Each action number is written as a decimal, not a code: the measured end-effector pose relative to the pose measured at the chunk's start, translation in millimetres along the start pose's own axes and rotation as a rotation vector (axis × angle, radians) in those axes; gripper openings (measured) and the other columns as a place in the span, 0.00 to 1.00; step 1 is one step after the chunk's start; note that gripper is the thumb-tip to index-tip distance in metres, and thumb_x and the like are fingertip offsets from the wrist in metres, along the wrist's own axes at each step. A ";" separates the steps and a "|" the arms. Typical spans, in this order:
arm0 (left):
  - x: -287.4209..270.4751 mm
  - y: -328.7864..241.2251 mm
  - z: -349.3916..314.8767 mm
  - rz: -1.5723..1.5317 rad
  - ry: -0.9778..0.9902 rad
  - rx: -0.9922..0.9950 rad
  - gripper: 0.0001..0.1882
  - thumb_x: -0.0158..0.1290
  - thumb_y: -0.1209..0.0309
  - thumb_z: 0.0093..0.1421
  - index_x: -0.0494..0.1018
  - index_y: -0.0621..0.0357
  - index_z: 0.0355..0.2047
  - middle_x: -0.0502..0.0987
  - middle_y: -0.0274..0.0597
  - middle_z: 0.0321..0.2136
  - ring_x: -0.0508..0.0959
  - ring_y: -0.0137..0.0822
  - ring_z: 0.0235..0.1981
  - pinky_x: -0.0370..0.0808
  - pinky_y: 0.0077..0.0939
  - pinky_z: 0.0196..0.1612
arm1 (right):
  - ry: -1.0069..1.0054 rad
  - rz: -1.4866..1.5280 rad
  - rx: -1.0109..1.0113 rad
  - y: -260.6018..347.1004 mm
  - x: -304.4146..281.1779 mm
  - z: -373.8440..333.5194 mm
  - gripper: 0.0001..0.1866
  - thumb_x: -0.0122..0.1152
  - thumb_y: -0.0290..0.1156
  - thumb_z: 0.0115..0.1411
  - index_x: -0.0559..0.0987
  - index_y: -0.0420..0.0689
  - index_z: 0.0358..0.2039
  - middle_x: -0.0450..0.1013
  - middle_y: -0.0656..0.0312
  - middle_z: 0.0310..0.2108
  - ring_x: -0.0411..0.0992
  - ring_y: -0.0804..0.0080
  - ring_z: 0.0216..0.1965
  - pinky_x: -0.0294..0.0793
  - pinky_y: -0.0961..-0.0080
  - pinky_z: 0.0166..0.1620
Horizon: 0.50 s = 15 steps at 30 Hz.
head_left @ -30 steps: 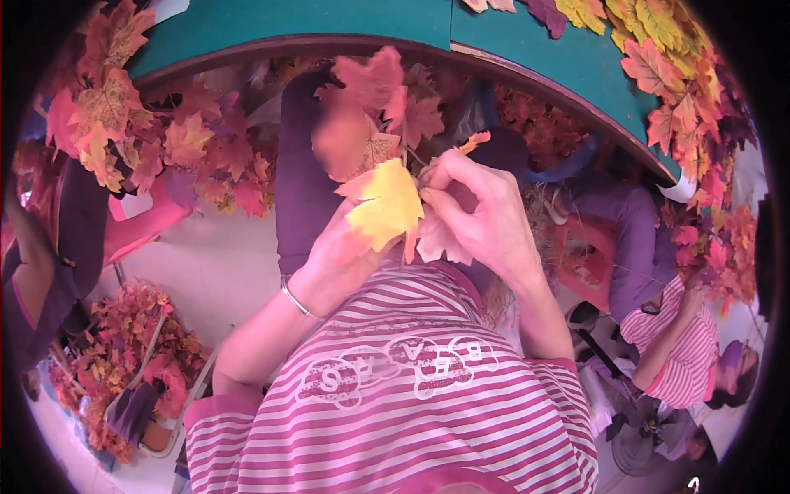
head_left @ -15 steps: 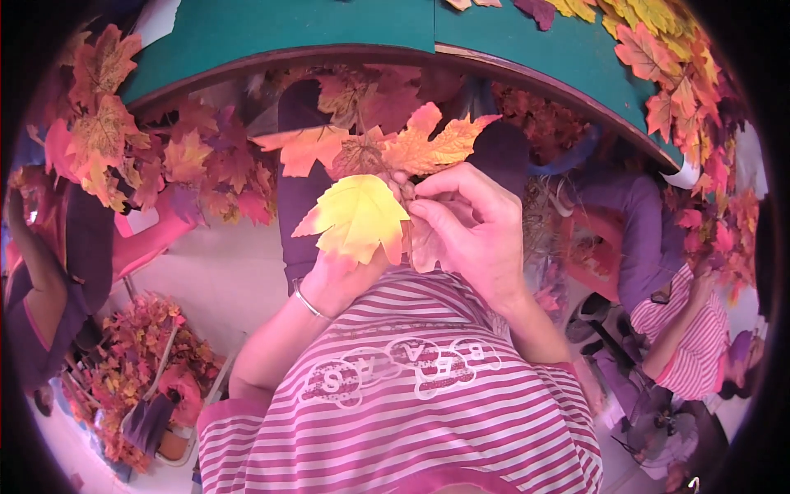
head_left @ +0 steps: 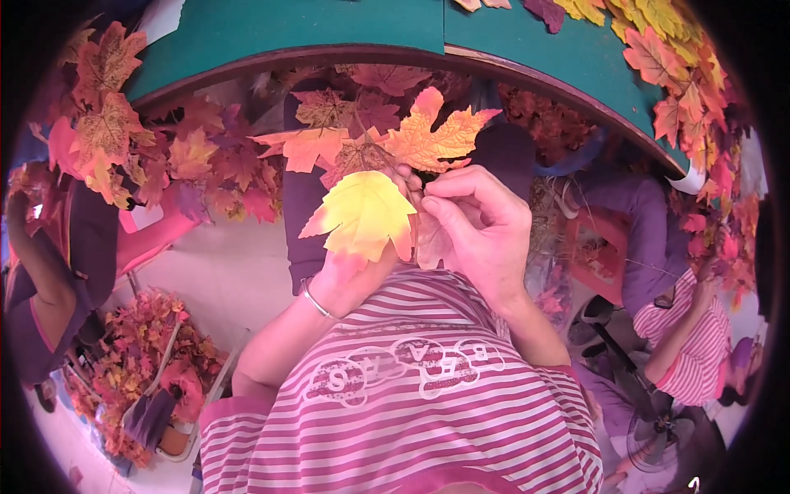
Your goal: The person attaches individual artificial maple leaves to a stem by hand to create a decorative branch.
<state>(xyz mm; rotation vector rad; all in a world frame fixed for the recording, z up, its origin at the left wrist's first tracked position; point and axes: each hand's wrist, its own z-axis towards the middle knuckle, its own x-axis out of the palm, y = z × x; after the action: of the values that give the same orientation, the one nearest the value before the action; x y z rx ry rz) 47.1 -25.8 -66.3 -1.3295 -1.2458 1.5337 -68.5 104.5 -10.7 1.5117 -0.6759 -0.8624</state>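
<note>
— What have your hands got right now?

— My left hand (head_left: 350, 276) is mostly hidden behind a yellow maple leaf (head_left: 364, 216) at the centre of the frame; it closes around the stems from below, with my bracelet (head_left: 315, 300) showing at the wrist. My right hand (head_left: 477, 235) sits just right of centre, thumb and fingertips pinched together on the stems at the top of the bunch.

— Only the yellow one?

— No — above it fan an orange leaf (head_left: 436, 136) and a paler orange-red leaf (head_left: 303, 148), with a brownish one (head_left: 358, 156) between them, all gathered in the same cluster just above my fingers.

— What has changed from a moment ago?

— A second ago only the yellow leaf was clearly up in front of me, with one small orange tip poking out to the right. Half a second ago the orange leaves had spread open above it, and now the bunch looks much the same, the yellow leaf a little lower and tilted to the left.

— And around you?

— The green worktop (head_left: 329, 33) curves across the top of the frame, with loose leaves (head_left: 666, 41) on it at the upper right. More red and orange leaves (head_left: 140, 362) are heaped at the lower left. Another person in a striped top (head_left: 687, 337) sits at the right edge.
</note>
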 end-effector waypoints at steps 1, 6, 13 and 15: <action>1.2 -0.2 1.2 -0.113 -0.013 -0.011 0.18 0.48 0.69 0.69 0.66 0.61 0.57 0.70 0.44 0.54 0.71 0.39 0.56 0.69 0.32 0.60 | 0.001 0.000 0.000 -1.0 -0.3 -0.2 0.08 0.67 0.13 0.55 0.81 0.34 0.35 0.77 0.59 0.33 0.79 0.76 0.34 0.78 0.81 0.38; 6.7 -0.5 5.5 -0.676 -0.081 -0.064 0.13 0.49 0.68 0.69 0.68 0.59 0.51 0.70 0.40 0.49 0.71 0.33 0.53 0.69 0.26 0.58 | 0.007 -0.020 0.021 -2.3 -0.5 0.3 0.07 0.68 0.13 0.55 0.81 0.34 0.35 0.77 0.60 0.32 0.78 0.77 0.33 0.78 0.81 0.37; 2.5 -13.1 7.9 -1.207 -0.074 -0.289 0.08 0.51 0.70 0.68 0.67 0.56 0.46 0.70 0.34 0.42 0.72 0.29 0.46 0.71 0.23 0.51 | 0.008 -0.052 0.020 -1.6 -4.8 0.1 0.06 0.67 0.13 0.55 0.81 0.33 0.33 0.77 0.59 0.31 0.78 0.77 0.32 0.78 0.82 0.34; 4.4 -6.1 7.0 -1.243 -0.009 -0.337 0.10 0.51 0.70 0.69 0.68 0.58 0.48 0.72 0.34 0.42 0.73 0.29 0.46 0.73 0.25 0.51 | 0.004 -0.105 0.021 0.9 -7.3 -0.6 0.05 0.68 0.13 0.54 0.81 0.33 0.32 0.77 0.59 0.30 0.78 0.77 0.32 0.78 0.82 0.34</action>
<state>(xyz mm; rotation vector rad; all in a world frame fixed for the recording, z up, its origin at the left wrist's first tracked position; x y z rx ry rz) 39.0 -21.4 -61.6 -0.4460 -1.8492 0.4458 -72.0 110.7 -8.7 1.5784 -0.6085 -0.9333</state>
